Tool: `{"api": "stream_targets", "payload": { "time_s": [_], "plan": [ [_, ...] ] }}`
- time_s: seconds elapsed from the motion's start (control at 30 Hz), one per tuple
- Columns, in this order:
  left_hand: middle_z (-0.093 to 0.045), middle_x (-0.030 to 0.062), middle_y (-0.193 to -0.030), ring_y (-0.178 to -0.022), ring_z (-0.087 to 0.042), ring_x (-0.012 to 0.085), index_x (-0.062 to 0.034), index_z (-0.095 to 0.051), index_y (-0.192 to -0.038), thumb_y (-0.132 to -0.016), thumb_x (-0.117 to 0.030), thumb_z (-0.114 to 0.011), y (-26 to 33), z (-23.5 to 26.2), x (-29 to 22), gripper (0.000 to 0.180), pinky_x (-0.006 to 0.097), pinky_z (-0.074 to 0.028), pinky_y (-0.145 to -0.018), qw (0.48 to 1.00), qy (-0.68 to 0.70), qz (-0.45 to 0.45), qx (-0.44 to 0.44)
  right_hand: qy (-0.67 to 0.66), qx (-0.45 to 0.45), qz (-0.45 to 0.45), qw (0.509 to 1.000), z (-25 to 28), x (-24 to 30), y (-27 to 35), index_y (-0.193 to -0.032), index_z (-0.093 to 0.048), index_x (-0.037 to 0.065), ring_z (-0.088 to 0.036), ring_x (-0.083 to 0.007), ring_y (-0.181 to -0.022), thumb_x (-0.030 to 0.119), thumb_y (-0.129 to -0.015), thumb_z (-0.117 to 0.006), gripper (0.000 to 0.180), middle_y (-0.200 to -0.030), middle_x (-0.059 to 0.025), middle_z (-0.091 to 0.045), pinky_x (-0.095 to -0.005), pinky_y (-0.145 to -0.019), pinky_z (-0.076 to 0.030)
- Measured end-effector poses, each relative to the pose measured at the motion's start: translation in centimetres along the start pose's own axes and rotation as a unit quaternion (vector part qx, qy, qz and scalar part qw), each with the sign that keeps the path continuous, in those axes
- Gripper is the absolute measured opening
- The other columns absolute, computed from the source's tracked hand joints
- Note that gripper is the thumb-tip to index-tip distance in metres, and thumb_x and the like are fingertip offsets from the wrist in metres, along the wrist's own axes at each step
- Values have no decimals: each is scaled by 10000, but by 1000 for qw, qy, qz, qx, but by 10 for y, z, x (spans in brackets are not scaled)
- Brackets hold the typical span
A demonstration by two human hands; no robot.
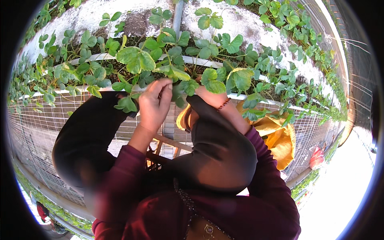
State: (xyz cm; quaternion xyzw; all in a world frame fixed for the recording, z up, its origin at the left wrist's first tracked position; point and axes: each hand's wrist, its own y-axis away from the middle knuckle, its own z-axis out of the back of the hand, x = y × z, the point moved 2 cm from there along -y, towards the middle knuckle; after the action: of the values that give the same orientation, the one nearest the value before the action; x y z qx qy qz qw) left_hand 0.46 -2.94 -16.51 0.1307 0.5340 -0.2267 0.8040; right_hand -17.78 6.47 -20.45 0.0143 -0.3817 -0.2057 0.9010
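A row of leafy green plants (136,60), which look like strawberry plants, grows in a long white-edged trough in front of me. My left hand (157,100) is at the trough's near edge, its fingers curled in a pinch just below a broad yellowish-green leaf (174,73). Whatever it grips is too small or hidden to make out. To its right, my right hand (211,96) reaches in among the stems, a beaded bracelet on its wrist. Leaves (213,81) cover its fingers, so their grip does not show.
Wire mesh (36,124) hangs below the trough, and my bent knees press close to it. A yellow cloth or bag (282,140) lies at my right, with a reddish item (317,157) beyond. A grey post (178,18) rises behind the plants.
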Motion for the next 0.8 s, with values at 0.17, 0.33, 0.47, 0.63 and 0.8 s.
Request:
{"api": "stream_targets", "payload": {
  "time_s": [0.17,0.33,0.47,0.63,0.8],
  "plan": [
    [-669,99,-817,-740,-655,282,-126,-701,-853,-749,-277,-678,-18,-23,12,185,399,-543,-683,948,-283,-121,86,133,39,-35,990,-7,1,-6,-948,-674,75,-640,-308,-817,259,-775,-635,255,-869,-129,-665,-401,-731,-503],
    [-653,111,-748,-698,-642,308,-140,-693,-810,-753,-238,-677,-20,-34,5,114,403,-522,-626,960,-164,16,228,72,-23,34,997,-5,-7,1,-966,-663,83,-639,-300,-835,149,-782,-576,214,-877,-117,-664,-405,-750,-505],
    [-624,127,-653,-625,-620,331,-134,-693,-796,-760,-228,-673,-12,-35,1,102,414,-508,-584,971,-47,-22,235,103,-34,61,992,-5,3,0,-897,-647,107,-631,-303,-822,129,-798,-561,133,-842,-102,-651,-410,-722,-499],
    [-650,125,-683,-577,-625,314,-104,-685,-780,-706,-238,-714,-35,-37,14,156,401,-509,-542,969,-204,-52,132,125,-19,56,990,2,10,-4,-818,-632,95,-628,-292,-785,231,-798,-610,140,-787,-98,-639,-408,-683,-495],
    [-681,106,-936,-860,-638,297,-145,-703,-996,-722,-168,-708,-38,-61,22,275,389,-519,-725,981,-116,-107,117,199,-83,118,969,-2,14,1,-857,-642,93,-621,-308,-754,288,-802,-615,204,-813,-105,-640,-439,-640,-483]
  ]
}}
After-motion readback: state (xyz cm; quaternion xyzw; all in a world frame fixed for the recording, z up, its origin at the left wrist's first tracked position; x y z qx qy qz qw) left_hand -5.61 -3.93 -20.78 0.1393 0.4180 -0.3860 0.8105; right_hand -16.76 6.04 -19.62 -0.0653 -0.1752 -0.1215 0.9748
